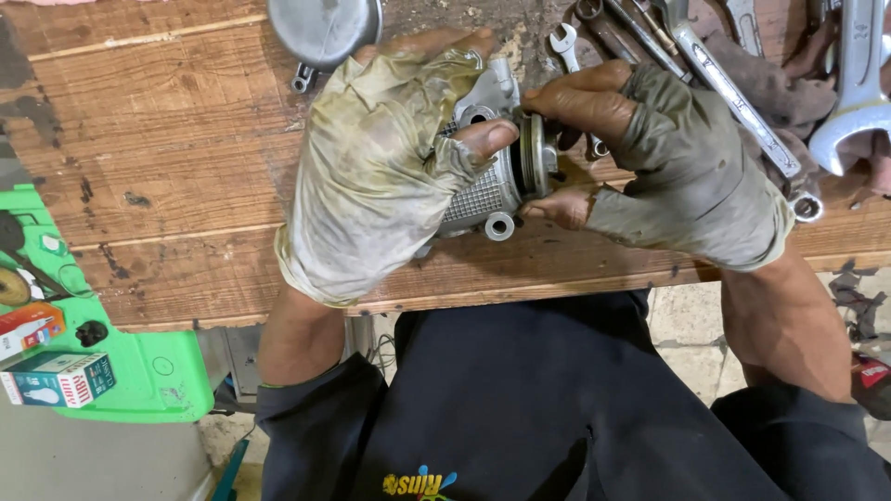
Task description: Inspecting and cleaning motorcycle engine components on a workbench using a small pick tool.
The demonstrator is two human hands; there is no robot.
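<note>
Metal part: grey cast aluminium, a finned housing point(484, 181) with round mounting lugs, held just above the near edge of my wooden bench point(167, 167), between both my hands.
Left hand point(380, 167): in a grimy fingerless glove, wrapped over the left side of the housing; my thumb lies across its top face, and my fingertips curl over the far side.
Right hand point(677, 162): also in a dirty fingerless glove, thumb and fingers closed around a round grooved piece point(535, 153) that sits against the right end of the housing. I cannot tell whether that piece is seated in the housing or only pressed against it.
Grip: both hands are closed, neither is spread; they nearly touch at the middle of the part.
Bench: worn planks, stained dark in places.
Spanners point(715, 79): several lie in a heap on a rag at the far right of the bench, just behind my right hand; a large open-ended one point(858, 102) lies at the right edge.
Round metal cover point(325, 28): on the bench beyond my left hand, apart from it.
Green stand point(102, 334): at my lower left beside the bench, with small boxes point(56, 376) on it.
</note>
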